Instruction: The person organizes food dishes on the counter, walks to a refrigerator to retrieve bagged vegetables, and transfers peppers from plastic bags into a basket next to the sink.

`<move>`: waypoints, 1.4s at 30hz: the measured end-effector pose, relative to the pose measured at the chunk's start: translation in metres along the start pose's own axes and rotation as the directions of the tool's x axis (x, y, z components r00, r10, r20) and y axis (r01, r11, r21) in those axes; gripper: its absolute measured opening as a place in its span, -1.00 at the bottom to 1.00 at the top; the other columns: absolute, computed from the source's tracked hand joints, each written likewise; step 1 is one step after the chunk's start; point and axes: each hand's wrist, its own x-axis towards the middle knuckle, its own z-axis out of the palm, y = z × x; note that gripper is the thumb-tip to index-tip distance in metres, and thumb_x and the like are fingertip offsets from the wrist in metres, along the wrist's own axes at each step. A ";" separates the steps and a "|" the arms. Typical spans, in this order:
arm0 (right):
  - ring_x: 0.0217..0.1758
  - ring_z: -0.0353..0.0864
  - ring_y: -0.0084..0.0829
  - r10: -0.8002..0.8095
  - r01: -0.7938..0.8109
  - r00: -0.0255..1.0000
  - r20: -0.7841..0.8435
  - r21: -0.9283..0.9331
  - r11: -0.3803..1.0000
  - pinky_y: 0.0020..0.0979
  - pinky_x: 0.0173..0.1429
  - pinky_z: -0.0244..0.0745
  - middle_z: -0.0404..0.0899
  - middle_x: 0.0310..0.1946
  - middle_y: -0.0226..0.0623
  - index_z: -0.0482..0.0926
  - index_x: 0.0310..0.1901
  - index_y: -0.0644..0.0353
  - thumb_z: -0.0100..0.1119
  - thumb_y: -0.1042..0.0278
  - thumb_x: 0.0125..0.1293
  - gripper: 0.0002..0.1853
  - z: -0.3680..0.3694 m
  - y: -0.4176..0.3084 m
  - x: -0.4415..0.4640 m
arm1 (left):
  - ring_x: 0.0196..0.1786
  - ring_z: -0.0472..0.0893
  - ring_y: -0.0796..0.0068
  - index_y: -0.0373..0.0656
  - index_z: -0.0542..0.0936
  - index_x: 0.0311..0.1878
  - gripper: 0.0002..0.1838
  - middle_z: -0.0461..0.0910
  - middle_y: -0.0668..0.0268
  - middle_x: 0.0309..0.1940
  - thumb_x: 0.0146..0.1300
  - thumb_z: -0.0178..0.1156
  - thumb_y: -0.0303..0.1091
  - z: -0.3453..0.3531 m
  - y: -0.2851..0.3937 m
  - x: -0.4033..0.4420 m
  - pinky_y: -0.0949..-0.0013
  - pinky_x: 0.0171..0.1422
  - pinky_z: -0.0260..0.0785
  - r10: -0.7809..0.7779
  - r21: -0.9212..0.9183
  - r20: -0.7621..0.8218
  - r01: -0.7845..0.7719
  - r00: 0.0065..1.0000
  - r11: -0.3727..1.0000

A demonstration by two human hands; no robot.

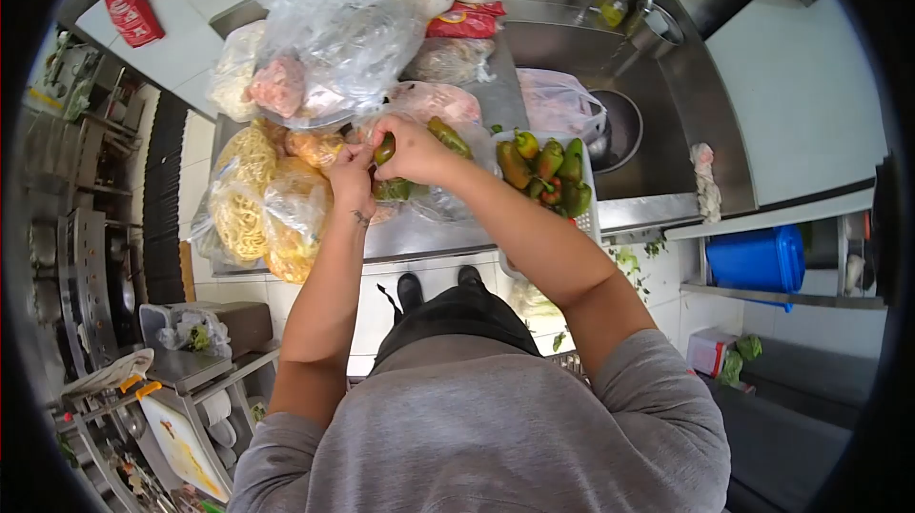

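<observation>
My right hand is closed around a dark green pepper over the metal counter. The fingers of my left hand are pinched together at the pepper's left end, touching my right fingertips. Below my hands, more green peppers lie in a clear plastic bag, and another pepper sits just right of my right hand. Farther right, a white basket holds several green and orange-tinged peppers. Bags of yellow noodles lie left of my left hand.
Bagged meat and a large clear plastic bag are piled behind my hands. On the right is a steel sink with a metal bowl and a white plastic bag. A blue bin stands on a low shelf.
</observation>
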 end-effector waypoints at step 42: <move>0.16 0.42 -0.03 -0.175 0.142 0.905 -0.387 -0.111 0.984 -0.22 0.20 0.37 0.45 0.09 -0.07 0.50 -0.07 0.20 0.23 0.51 0.07 -0.66 -0.040 -0.002 -0.126 | -0.55 0.35 0.69 -0.20 0.59 -0.14 -0.69 0.43 0.48 -0.59 0.40 0.04 -0.14 0.009 0.053 0.021 0.52 -0.45 0.18 -0.289 0.247 0.198 0.237 0.937 0.939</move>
